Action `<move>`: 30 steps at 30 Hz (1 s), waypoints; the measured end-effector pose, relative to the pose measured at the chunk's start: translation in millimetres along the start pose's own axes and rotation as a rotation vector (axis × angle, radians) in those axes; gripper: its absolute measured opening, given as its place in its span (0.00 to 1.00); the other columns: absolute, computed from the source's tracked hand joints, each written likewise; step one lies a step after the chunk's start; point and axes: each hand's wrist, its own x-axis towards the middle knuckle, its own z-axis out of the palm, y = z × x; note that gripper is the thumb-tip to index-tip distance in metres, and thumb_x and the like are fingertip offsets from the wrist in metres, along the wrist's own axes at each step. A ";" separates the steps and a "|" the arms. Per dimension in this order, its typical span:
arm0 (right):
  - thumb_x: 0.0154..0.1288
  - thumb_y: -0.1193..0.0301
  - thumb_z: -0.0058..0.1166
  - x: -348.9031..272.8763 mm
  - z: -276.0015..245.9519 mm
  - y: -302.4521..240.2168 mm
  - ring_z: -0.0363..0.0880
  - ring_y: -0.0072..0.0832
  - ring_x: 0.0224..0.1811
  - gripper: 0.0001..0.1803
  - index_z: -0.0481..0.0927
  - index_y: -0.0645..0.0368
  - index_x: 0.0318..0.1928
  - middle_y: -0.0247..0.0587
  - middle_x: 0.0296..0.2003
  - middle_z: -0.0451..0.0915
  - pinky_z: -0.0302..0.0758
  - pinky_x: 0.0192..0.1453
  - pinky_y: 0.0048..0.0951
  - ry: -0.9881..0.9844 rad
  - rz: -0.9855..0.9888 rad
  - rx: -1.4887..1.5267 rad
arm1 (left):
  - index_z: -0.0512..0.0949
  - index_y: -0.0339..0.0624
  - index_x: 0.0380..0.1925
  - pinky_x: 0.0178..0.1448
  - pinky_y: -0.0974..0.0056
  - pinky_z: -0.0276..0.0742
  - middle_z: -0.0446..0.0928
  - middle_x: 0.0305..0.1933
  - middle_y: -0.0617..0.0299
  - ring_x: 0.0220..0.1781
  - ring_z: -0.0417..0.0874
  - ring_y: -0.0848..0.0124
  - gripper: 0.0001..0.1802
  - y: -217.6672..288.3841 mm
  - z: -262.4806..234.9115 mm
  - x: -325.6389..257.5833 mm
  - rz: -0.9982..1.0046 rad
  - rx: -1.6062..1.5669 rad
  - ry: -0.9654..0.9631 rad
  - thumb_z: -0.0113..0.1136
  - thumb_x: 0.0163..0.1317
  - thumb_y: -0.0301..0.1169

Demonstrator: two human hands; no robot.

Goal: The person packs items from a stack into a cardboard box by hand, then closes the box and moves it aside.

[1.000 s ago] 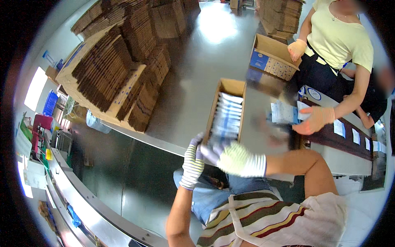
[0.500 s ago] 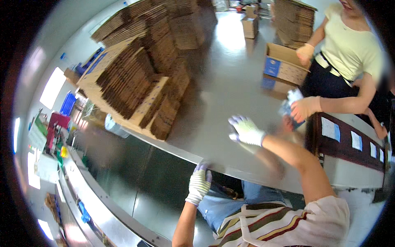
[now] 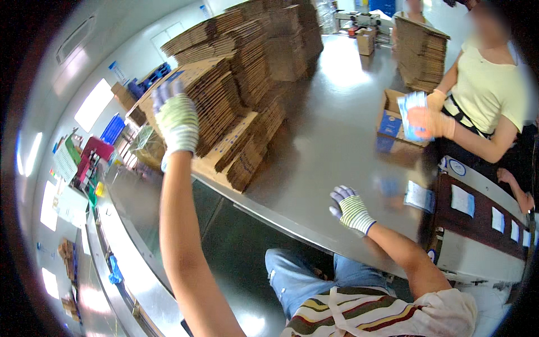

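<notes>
Left hand [image 3: 178, 121], upper left of the frame: striped glove, arm at full stretch from the lower edge; fingers extended upward and slightly apart, blurred at the tips; it overlaps the near side of the stacked flattened cartons [image 3: 216, 98], which fill the upper left to upper centre; cannot tell from here whether glove meets cardboard.

Right hand [image 3: 353, 210], right of centre, lower half: matching glove, palm downward, fingers fanned, thumb apart; it lies over the grey metal table [image 3: 320, 146]; resting or just above, cannot tell; the cartons are well apart from this hand, across the bare metal to the upper left.

To its right, a blue-and-white packet [image 3: 419, 196] sits by the near end of a dark brown belt [image 3: 449, 224]; more packets [image 3: 463, 200] lie spaced in a row along the belt toward the right edge.

Upper right: a co-worker in a pale yellow top [image 3: 494, 84]; one orange-gloved hand [image 3: 435, 123] has its fingers closed around a blue-and-white bundle [image 3: 411, 106] at an open carton [image 3: 388, 124] with a blue panel; another upright pile of flattened cardboard [image 3: 421, 53] stands behind.

Far left: blue crate [image 3: 113, 130], red bin [image 3: 98, 149]; wearer's jeans [image 3: 303, 275] and striped apron, bottom centre.
</notes>
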 end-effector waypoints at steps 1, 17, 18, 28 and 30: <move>0.62 0.55 0.48 1.0 -1.6 -2.7 0.60 0.44 0.65 0.28 0.71 0.60 0.56 0.50 0.59 0.67 0.53 0.71 0.46 0.005 -0.003 0.001 | 0.69 0.43 0.54 0.64 0.48 0.64 0.68 0.60 0.49 0.64 0.65 0.48 0.23 -11.7 8.2 8.0 -0.058 -0.030 -0.012 0.55 0.56 0.31; 0.56 0.76 0.49 9.3 -151.5 -82.0 0.78 0.45 0.41 0.14 0.75 0.57 0.45 0.48 0.38 0.80 0.75 0.44 0.42 0.248 -0.346 0.699 | 0.74 0.43 0.50 0.45 0.64 0.77 0.77 0.47 0.54 0.40 0.81 0.65 0.15 -22.9 -62.0 -43.3 0.249 -0.342 0.240 0.52 0.63 0.28; 0.54 0.77 0.51 5.2 -196.9 -96.2 0.78 0.43 0.39 0.14 0.77 0.58 0.43 0.45 0.36 0.79 0.75 0.44 0.40 0.364 -0.526 0.676 | 0.74 0.43 0.50 0.46 0.65 0.77 0.78 0.47 0.55 0.41 0.81 0.67 0.15 -4.0 -86.3 -46.1 0.189 -0.578 0.195 0.54 0.63 0.28; 0.54 0.76 0.53 -28.8 -308.1 -190.8 0.77 0.42 0.39 0.12 0.76 0.57 0.42 0.43 0.36 0.78 0.75 0.44 0.39 0.268 -0.809 0.398 | 0.77 0.32 0.41 0.40 0.69 0.79 0.79 0.39 0.52 0.37 0.81 0.70 0.13 16.9 -185.5 -63.9 -0.059 -0.553 0.481 0.52 0.67 0.32; 0.54 0.75 0.53 -31.8 -307.4 -191.6 0.77 0.41 0.39 0.12 0.76 0.57 0.42 0.42 0.37 0.78 0.74 0.44 0.39 0.258 -0.794 0.378 | 0.76 0.31 0.42 0.39 0.68 0.80 0.79 0.39 0.52 0.38 0.82 0.69 0.13 27.5 -187.2 -69.5 -0.158 -0.732 0.469 0.52 0.67 0.33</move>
